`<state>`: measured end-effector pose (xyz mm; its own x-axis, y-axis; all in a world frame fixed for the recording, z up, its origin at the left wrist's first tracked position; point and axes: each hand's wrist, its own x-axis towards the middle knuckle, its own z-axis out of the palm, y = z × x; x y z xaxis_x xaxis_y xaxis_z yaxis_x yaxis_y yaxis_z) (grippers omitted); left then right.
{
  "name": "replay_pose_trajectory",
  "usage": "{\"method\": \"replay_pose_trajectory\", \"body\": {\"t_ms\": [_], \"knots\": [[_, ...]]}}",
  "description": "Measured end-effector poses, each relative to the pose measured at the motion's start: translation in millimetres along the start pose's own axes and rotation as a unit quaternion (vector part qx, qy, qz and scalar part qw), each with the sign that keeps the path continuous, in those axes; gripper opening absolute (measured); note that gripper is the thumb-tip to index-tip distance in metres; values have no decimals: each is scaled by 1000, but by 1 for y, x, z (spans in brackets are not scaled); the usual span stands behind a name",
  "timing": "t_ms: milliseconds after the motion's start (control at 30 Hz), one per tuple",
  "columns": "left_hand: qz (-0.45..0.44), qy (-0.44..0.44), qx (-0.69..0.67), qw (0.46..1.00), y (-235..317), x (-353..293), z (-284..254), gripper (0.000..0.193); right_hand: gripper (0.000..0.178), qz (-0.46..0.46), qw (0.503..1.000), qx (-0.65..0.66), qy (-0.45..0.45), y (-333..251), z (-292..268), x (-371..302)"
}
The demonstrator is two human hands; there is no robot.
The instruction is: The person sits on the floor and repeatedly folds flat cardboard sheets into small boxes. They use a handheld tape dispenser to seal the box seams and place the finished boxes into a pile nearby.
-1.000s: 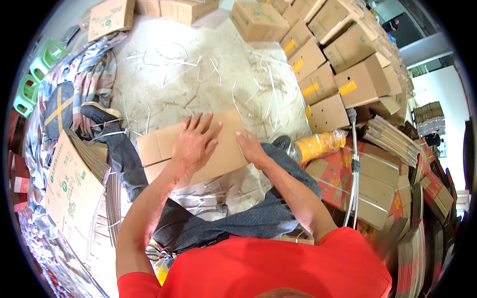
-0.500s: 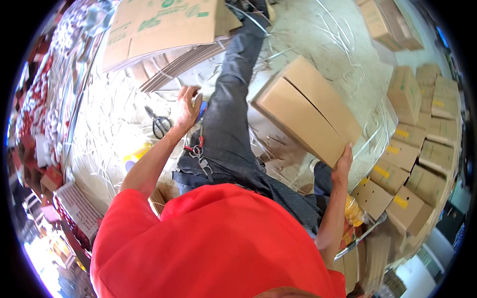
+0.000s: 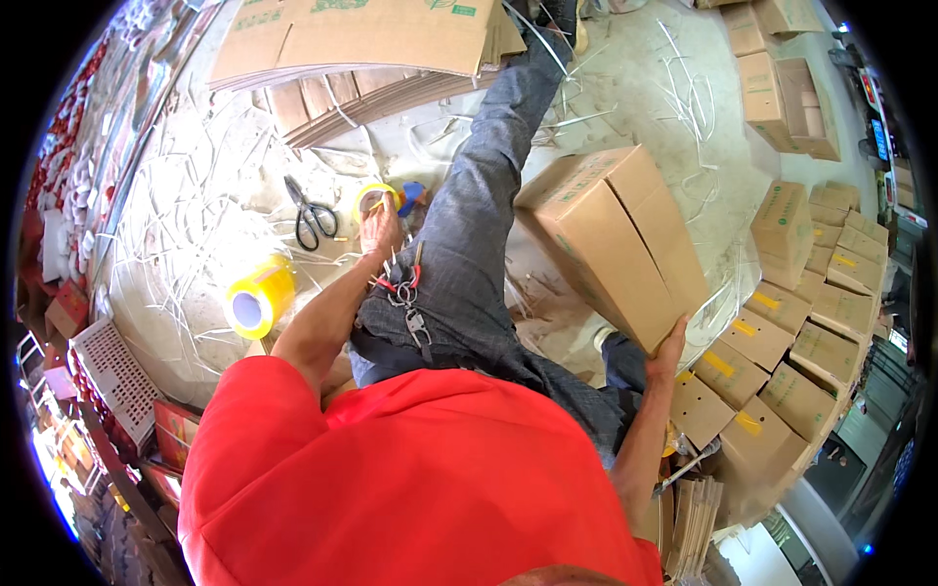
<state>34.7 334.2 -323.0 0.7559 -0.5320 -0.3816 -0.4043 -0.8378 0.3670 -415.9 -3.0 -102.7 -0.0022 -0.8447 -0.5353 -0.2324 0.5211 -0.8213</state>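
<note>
My left hand (image 3: 381,232) reaches down beside my left thigh, its fingers closed at the near rim of a yellow roll of tape (image 3: 360,202). A blue piece (image 3: 411,197) sits against the roll's right side; whether it is joined on, I cannot tell. My right hand (image 3: 667,354) grips the near lower corner of a closed brown cardboard box (image 3: 606,239), which stands tilted to the right of my outstretched leg. A dark seam runs between its top flaps. Black-handled scissors (image 3: 309,217) lie on the floor left of my left hand.
A thick yellow tape roll (image 3: 260,297) lies near my left forearm. Flattened cartons (image 3: 362,44) are stacked ahead, with white strapping strips (image 3: 186,210) strewn about. Rows of closed boxes (image 3: 782,347) line the right, and an open box (image 3: 789,103) stands far right.
My left hand has straightened from a curled, raised pose and come onto the yellow tape roll, which now shows. The right hand stays on the box. The whole view has shifted slightly.
</note>
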Motion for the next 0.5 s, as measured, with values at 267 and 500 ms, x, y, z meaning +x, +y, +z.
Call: {"method": "replay_pose_trajectory", "body": {"t_ms": [267, 500], "knots": [[67, 94, -165, 980, 74, -14, -155, 55, 53, -30, 998, 51, -30, 14, 10, -1], [399, 50, -315, 860, 269, -52, -263, 52, 53, -75, 992, -59, 87, 33, 20, 9]]}}
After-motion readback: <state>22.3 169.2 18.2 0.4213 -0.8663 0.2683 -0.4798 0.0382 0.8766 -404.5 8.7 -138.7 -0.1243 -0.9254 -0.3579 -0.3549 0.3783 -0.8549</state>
